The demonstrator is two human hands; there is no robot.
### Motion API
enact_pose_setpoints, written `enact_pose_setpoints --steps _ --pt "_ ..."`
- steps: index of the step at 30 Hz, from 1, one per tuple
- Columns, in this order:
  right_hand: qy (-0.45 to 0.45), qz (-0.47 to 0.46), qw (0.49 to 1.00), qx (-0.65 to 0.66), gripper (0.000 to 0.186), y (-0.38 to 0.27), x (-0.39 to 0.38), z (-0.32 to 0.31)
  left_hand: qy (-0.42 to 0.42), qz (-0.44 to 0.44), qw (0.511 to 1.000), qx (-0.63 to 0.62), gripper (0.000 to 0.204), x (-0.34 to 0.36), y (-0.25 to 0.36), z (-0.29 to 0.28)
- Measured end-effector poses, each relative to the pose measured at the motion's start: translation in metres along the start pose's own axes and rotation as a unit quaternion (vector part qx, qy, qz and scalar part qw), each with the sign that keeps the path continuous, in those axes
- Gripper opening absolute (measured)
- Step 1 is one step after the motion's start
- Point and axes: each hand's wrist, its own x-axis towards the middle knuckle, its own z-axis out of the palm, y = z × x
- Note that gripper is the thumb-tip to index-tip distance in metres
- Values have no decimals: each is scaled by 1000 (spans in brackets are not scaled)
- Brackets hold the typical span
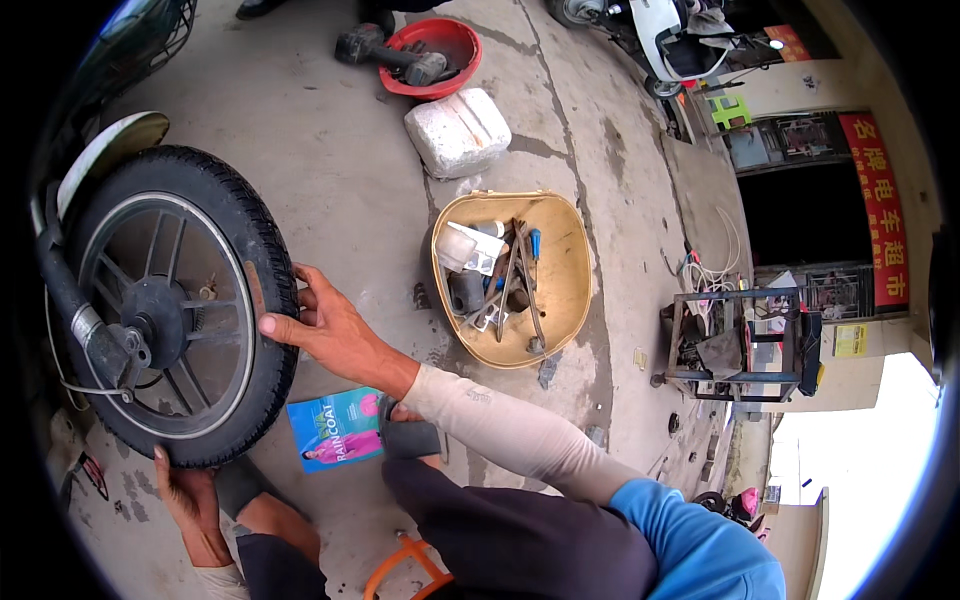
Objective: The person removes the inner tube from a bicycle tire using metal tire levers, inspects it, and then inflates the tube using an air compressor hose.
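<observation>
A black tyre (262, 370) sits on a grey spoked wheel (205, 318), still mounted on the fork (95, 335) of a vehicle at the left. My right hand (330, 325) is closed over the tyre's right side, its thumb on the sidewall and its fingers on the tread. Close to the thumb, a brownish strip (254, 288) shows along the tyre's inner edge. At the bottom of the tyre is my left hand (190, 500), its thumb up against the rubber; its other fingers are mostly hidden.
A yellowish basin (565, 290) of tools, including a blue-handled screwdriver (535, 243), lies right of the wheel. Beyond are a white foam block (458, 133) and a red bowl (470, 50) bearing a power tool (400, 60). A blue-and-pink package (335, 430) lies beside my foot.
</observation>
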Motion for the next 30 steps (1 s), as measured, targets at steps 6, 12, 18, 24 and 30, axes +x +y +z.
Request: enact_pose_setpoints --steps 6,12,18,24,30 --pt "244 -176 872 -387 49 -5 -56 -105 26 -49 997 47 55 1 16 -13" --pt "335 98 630 -694 88 35 -103 -245 63 41 997 -21 62 1 -14 -9" --pt "280 285 685 -609 110 70 -91 -269 -20 11 998 -52 61 -17 -17 -11" --pt "297 260 709 -584 85 71 -94 -299 -58 -19 997 -47 62 -38 -17 -24" --pt "486 139 811 -294 35 65 -123 -324 132 -21 991 24 54 -56 -2 -29"
